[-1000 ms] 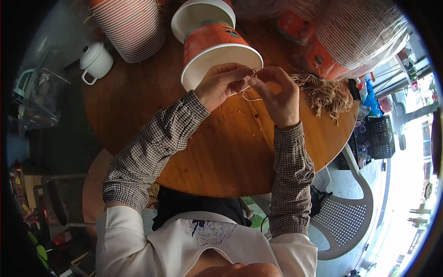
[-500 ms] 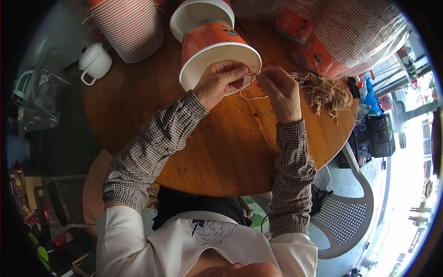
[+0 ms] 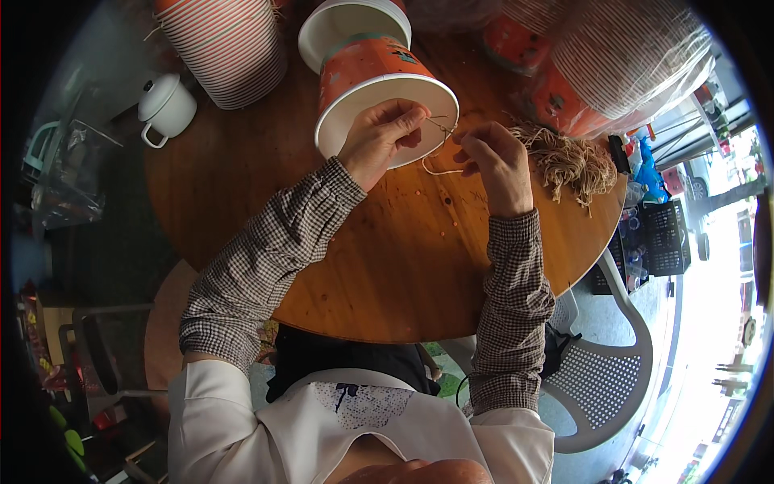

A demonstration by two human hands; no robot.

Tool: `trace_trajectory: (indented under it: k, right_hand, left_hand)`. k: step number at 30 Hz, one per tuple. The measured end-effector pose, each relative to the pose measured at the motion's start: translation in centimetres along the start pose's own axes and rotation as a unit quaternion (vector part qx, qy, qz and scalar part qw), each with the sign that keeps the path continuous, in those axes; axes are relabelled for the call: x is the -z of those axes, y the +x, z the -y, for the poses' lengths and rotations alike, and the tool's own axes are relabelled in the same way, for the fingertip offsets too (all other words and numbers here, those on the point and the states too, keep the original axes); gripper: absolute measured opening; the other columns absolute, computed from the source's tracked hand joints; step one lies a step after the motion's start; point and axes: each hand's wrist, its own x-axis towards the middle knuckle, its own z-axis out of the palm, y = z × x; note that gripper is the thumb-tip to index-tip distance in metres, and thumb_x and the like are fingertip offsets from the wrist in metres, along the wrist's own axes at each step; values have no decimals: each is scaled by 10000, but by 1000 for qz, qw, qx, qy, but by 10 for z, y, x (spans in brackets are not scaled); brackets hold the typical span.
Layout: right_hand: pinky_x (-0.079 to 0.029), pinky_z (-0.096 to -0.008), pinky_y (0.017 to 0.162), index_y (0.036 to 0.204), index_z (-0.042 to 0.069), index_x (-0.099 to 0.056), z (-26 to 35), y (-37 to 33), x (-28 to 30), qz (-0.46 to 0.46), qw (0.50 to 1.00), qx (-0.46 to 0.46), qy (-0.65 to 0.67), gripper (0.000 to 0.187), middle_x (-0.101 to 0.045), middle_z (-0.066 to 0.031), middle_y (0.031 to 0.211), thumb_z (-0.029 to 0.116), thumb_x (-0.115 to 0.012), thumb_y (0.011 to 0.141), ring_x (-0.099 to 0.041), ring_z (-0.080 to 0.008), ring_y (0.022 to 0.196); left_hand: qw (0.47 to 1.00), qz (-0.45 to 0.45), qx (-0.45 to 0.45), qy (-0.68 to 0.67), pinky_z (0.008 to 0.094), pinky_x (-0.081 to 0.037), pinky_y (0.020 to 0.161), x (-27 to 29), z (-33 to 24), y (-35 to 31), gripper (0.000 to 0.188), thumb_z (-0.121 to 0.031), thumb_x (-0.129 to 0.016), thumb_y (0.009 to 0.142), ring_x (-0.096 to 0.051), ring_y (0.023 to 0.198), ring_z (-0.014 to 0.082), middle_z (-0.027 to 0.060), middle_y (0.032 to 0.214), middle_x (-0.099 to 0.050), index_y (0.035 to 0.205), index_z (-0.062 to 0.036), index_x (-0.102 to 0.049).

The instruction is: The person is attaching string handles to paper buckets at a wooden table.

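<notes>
1. Left hand (image 3: 377, 147), upper centre of the frame: its grip is closed, thumb against forefinger, on the string (image 3: 443, 173).
2. Right hand (image 3: 498, 168), just right of it: fingers curled close beside the string; whether its grip is closed on it, I cannot tell.
3. The string runs between the hands, in front of the orange tub (image 3: 363, 71), and loops below them.
4. That tub's white mouth faces the hands, on the wooden worktop (image 3: 387, 274).
5. Upper left: a tub stack (image 3: 230, 56), with a white mug (image 3: 168, 108) beside it.
6. Upper right: wrapped tubs (image 3: 625, 68); a string bundle (image 3: 576, 165) lies below them.
</notes>
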Motion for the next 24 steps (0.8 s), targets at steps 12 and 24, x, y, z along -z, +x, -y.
trace_trajectory:
  k: [12,24]
  right_hand:
    - [-478,-230,542,830,-33,-630,-2,-10,1,-10,999,32,40,106,-647,-58,747,73,-626,824,-613,-94,642]
    - [-473,-237,484,969,36,-507,9,-11,-1,27,973,-90,210,133,-631,-99,791,168,-488,965,-617,-154,615]
  left_hand:
    - [998,-44,3,36,198,-455,700,7,16,3,145,-175,-619,932,-533,709,64,-14,819,-611,951,-33,-646]
    - [955,-53,-102,272,219,-483,670,4,23,1,148,-139,-649,898,-563,709,69,13,818,-630,956,-4,-628]
